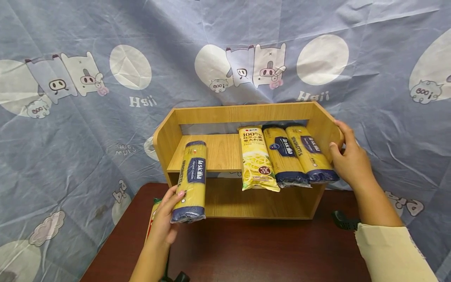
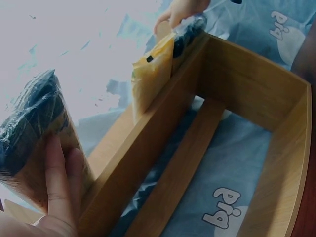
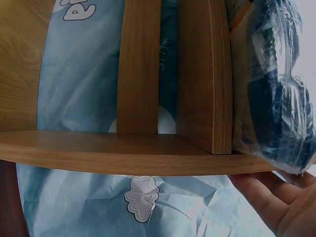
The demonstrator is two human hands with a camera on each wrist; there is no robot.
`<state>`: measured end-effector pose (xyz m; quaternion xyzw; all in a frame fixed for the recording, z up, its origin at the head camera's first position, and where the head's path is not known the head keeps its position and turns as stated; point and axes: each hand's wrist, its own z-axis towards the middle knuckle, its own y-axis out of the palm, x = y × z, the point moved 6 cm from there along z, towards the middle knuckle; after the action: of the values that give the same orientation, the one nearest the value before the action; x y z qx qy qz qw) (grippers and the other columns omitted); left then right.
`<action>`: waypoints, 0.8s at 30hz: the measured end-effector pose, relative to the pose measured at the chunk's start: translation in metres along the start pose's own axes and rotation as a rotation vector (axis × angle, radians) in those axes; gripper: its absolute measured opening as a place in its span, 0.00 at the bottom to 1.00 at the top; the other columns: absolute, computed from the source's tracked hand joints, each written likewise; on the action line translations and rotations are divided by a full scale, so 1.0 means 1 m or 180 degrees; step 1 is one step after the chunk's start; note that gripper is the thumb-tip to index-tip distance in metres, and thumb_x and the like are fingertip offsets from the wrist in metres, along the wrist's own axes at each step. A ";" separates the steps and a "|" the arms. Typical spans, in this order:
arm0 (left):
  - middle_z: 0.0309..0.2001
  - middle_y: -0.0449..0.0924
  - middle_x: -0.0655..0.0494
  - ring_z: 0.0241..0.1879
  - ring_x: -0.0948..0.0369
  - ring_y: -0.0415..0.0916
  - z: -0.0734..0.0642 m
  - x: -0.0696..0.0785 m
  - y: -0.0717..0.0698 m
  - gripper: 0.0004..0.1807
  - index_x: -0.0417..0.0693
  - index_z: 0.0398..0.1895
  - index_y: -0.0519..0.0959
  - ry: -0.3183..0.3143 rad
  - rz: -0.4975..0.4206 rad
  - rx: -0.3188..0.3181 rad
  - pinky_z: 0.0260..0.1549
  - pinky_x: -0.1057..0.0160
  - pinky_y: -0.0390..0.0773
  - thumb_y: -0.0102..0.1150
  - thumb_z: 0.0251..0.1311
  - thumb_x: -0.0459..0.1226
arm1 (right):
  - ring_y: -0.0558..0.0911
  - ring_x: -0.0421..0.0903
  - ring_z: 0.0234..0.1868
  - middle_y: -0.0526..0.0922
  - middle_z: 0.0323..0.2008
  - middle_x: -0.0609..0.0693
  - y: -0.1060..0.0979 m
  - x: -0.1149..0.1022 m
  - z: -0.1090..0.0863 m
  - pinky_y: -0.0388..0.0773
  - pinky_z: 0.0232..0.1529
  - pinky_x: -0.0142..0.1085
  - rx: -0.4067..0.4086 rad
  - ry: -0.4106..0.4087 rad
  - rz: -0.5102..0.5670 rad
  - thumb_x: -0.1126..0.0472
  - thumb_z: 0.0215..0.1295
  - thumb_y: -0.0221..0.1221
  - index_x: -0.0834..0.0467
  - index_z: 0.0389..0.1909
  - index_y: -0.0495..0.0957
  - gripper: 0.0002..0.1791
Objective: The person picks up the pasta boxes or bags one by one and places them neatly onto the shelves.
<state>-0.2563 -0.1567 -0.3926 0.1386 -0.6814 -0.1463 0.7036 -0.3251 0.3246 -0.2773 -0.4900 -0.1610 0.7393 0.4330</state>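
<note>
My left hand [image 1: 165,215] holds a spaghetti pack [image 1: 193,174] with a blue label and blue ends, thumb across its front. The pack leans back over the left end of the wooden shelf unit's upper board [image 1: 222,150]. With my right hand [image 1: 354,162] I grip the unit's right side panel [image 1: 325,127], beside the row of packs. That row has a yellow noodle pack [image 1: 255,150] and two more blue-ended spaghetti packs, one in the middle [image 1: 280,147] and one at the right [image 1: 308,147]. Their lower ends stick out past the board's front edge.
The shelf unit's lower board [image 1: 258,199] stands on a dark red-brown table [image 1: 253,246]. Another pack [image 1: 152,219] with a green top is partly hidden behind my left forearm. A blue patterned cloth [image 1: 169,51] hangs behind the unit.
</note>
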 end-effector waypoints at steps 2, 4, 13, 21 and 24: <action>0.39 0.83 0.61 0.35 0.65 0.83 0.003 0.000 0.000 0.10 0.59 0.54 0.73 -0.0015 -0.0026 0.0003 0.32 0.69 0.80 0.50 0.74 0.42 | 0.77 0.76 0.55 0.72 0.61 0.78 0.001 -0.001 0.000 0.71 0.43 0.65 -0.0007 0.0002 0.0010 0.52 0.77 0.45 0.34 0.80 0.46 0.35; 0.40 0.83 0.61 0.35 0.65 0.83 0.006 -0.001 0.000 0.10 0.59 0.54 0.73 -0.0044 -0.0065 0.0008 0.32 0.69 0.80 0.50 0.74 0.42 | 0.77 0.77 0.55 0.71 0.61 0.78 0.001 -0.001 0.000 0.71 0.44 0.66 -0.0019 0.0000 0.0021 0.52 0.77 0.45 0.34 0.80 0.45 0.34; 0.41 0.84 0.61 0.36 0.65 0.83 0.010 0.000 0.000 0.12 0.59 0.57 0.74 -0.0097 -0.0178 0.0039 0.33 0.69 0.81 0.49 0.74 0.43 | 0.77 0.78 0.55 0.71 0.60 0.80 0.001 -0.003 -0.002 0.73 0.43 0.66 -0.0061 -0.0011 0.0032 0.52 0.77 0.43 0.35 0.80 0.45 0.34; 0.63 0.72 0.60 0.48 0.66 0.79 -0.008 0.006 0.002 0.30 0.52 0.78 0.53 0.0237 -0.0127 -0.0328 0.43 0.70 0.81 0.44 0.76 0.35 | 0.77 0.77 0.55 0.71 0.60 0.80 0.000 -0.001 -0.001 0.74 0.43 0.65 -0.0066 0.0017 0.0040 0.52 0.78 0.43 0.34 0.80 0.44 0.34; 0.68 0.69 0.58 0.52 0.66 0.79 -0.015 0.006 0.003 0.36 0.49 0.80 0.47 0.0387 -0.0095 -0.0557 0.46 0.70 0.81 0.44 0.73 0.30 | 0.77 0.77 0.55 0.72 0.60 0.80 0.000 -0.002 -0.001 0.73 0.42 0.64 -0.0050 0.0013 0.0026 0.52 0.77 0.44 0.34 0.80 0.45 0.34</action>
<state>-0.2412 -0.1566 -0.3860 0.0954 -0.6199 -0.2070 0.7508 -0.3243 0.3230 -0.2768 -0.4955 -0.1640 0.7387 0.4265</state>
